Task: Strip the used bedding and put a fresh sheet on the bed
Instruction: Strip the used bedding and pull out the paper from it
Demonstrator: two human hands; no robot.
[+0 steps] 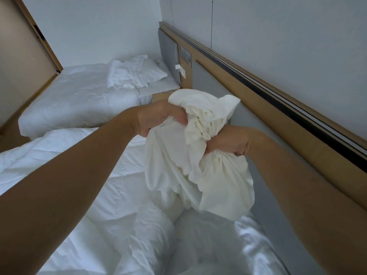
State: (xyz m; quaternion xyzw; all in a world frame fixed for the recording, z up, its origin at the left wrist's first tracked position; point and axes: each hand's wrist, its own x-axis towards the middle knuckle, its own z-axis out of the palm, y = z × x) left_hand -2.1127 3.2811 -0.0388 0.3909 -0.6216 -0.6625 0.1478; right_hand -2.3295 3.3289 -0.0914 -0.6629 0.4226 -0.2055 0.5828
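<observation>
Your left hand clamps the bunched pillowcase | your right hand clamps it too | above the near bed

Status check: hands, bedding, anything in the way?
Both hands, left hand and right hand, gripping bunched cream cloth above the bed. Nothing in the way.

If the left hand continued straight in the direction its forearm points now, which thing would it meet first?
Probably the bunched cream-white cloth that the left hand already grips together with the right hand. Beyond that bundle lies the grey padded headboard panel under its tan wooden rail, though depth is unclear.
</observation>
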